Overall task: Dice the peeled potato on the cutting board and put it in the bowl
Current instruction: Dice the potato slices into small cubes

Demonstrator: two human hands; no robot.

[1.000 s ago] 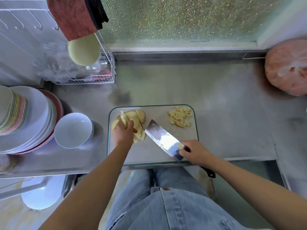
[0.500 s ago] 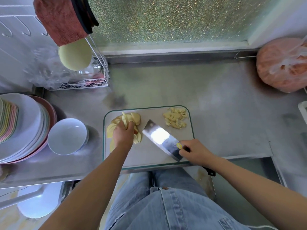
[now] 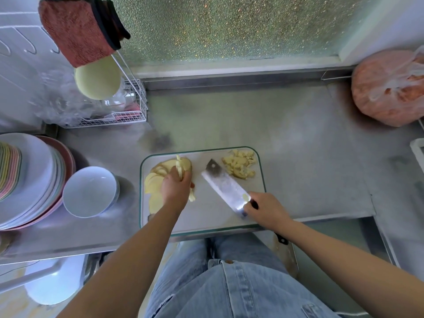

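A glass cutting board [image 3: 206, 216] lies at the counter's front edge. Pale potato slices [image 3: 156, 182] are fanned out on its left part, and my left hand [image 3: 175, 190] grips a few of them, some sticking up between the fingers. A pile of diced potato [image 3: 239, 166] sits at the board's far right corner. My right hand [image 3: 266, 208] holds a cleaver [image 3: 223, 187] by the handle, its blade lying flat and angled across the board's middle, a potato bit stuck near the heel. An empty white bowl [image 3: 89, 191] stands left of the board.
A stack of plates [image 3: 29, 180] sits left of the bowl. A wire rack [image 3: 119, 113] with plastic and a round sponge stands at the back left, a red cloth [image 3: 78, 31] hanging above. An orange bag [image 3: 387, 88] fills the back right corner. My legs are below the counter edge.
My left hand has shifted among the slices and spread them further toward the board's left edge. The cleaver has swung slightly toward the diced pile.
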